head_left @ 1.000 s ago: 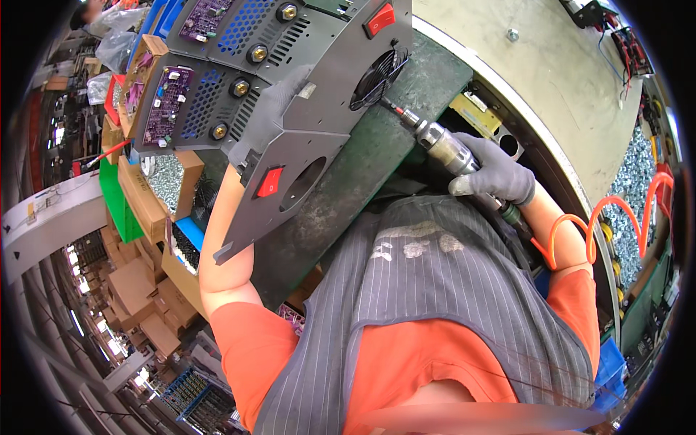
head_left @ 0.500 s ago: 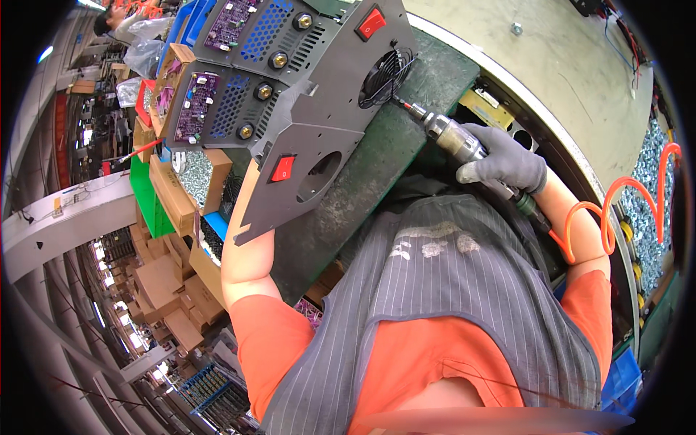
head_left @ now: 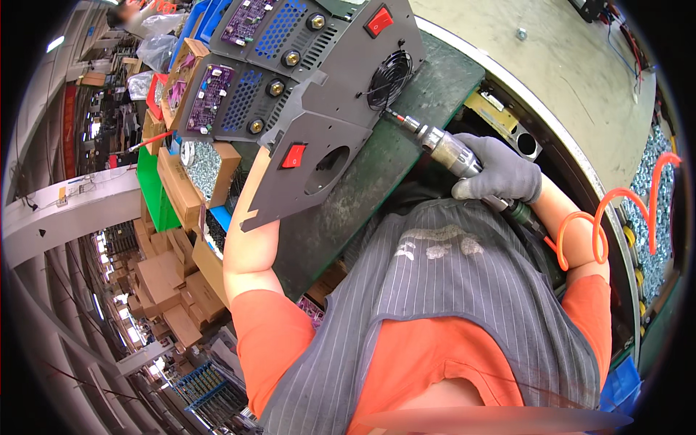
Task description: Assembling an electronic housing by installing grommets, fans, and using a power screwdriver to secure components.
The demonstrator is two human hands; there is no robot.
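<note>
My gloved right hand (head_left: 500, 170) is closed around a pneumatic screwdriver (head_left: 451, 150). Its bit points up and left to the lower edge of a black round fan (head_left: 390, 80), which lies over the hole in a grey metal panel (head_left: 337, 90). Whether the bit touches a screw there, I cannot tell. A red rocker switch (head_left: 379, 22) is set in that panel. In front leans a second grey panel (head_left: 279, 192) with its own red switch (head_left: 293, 156) and an uncovered round hole. My left forearm (head_left: 250, 246) goes up behind this panel, which hides the left hand.
Purple circuit boards (head_left: 210, 99) and brass fittings (head_left: 275, 88) sit on the panels' units. A cardboard box of small metal parts (head_left: 204, 170) stands at left by a green bin (head_left: 154, 192). An orange coiled air hose (head_left: 602, 210) hangs at right. Green bench top (head_left: 435, 72) lies beneath.
The panels have shifted slightly right and down in view. The fan now lies flatter against its panel, and the screwdriver's tip has moved slightly left and down to the fan's lower edge.
</note>
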